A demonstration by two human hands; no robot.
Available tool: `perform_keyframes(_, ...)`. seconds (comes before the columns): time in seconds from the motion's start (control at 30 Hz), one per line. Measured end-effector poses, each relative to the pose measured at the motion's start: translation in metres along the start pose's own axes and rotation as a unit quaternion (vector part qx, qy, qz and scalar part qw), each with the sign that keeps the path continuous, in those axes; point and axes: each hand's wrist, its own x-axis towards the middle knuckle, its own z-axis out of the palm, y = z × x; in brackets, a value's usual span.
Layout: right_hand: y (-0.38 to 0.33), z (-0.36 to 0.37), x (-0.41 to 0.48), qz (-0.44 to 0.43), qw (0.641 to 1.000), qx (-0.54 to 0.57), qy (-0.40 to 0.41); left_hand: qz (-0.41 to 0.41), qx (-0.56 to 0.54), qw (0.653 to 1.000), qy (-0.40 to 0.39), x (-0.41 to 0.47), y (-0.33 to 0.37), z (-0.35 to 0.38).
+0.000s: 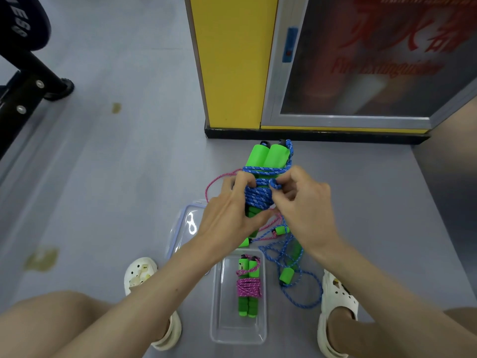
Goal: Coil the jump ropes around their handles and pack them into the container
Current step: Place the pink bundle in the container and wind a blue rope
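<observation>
Braided blue rope (258, 196), matt foam handles (268, 157); clear glossy plastic container (219, 319); smooth floor (116, 164).

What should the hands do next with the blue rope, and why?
Probably tuck the blue loop, pinched by the right hand, under the wraps. The left hand grips the wound green handles, and the container has room beside the pink bundle.
</observation>
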Motion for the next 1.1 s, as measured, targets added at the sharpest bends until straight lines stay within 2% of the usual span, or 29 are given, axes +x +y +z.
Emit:
perform_keyframes(0.13, 0.008, -0.001, 0.006, -0.077, 0.996, -0.046, -0.023, -0.007, -0.010, 1.000, -0.002, -0.003, -0.001, -0.001)
perform_keyframes(0.27, 0.011, -0.002, 0.011, -0.190, 0.978, -0.075, -0.050, -0.010, -0.012, 1.000, 0.004, 0.000, -0.003, -0.004)
perform_keyframes(0.37, 0.015, -0.003, 0.013, -0.217, 0.969, -0.072, -0.094, -0.017, 0.009, 1.000, 0.008, 0.002, -0.005, -0.007)
perform_keyframes(0.47, 0.016, -0.004, 0.018, -0.184, 0.976, -0.039, -0.106, -0.015, 0.020, 1.000, -0.007, -0.002, -0.004, -0.004)
perform_keyframes(0.6, 0.009, -0.006, 0.025, -0.036, 0.986, -0.030, -0.160, 0.014, 0.087, 0.996, -0.007, -0.005, -0.007, -0.001)
perform_keyframes(0.67, 0.008, -0.006, 0.024, 0.002, 0.984, -0.063, -0.169, 0.026, 0.113, 0.993, 0.000, -0.006, -0.009, 0.002)
perform_keyframes(0.9, -0.002, -0.015, 0.026, 0.021, 0.975, -0.130, -0.180, 0.094, 0.137, 0.985, 0.052, -0.005, -0.015, 0.004)
perform_keyframes(1.1, -0.003, -0.016, 0.023, 0.008, 0.956, -0.174, -0.235, 0.133, 0.153, 0.976, 0.075, -0.008, -0.019, 0.009)
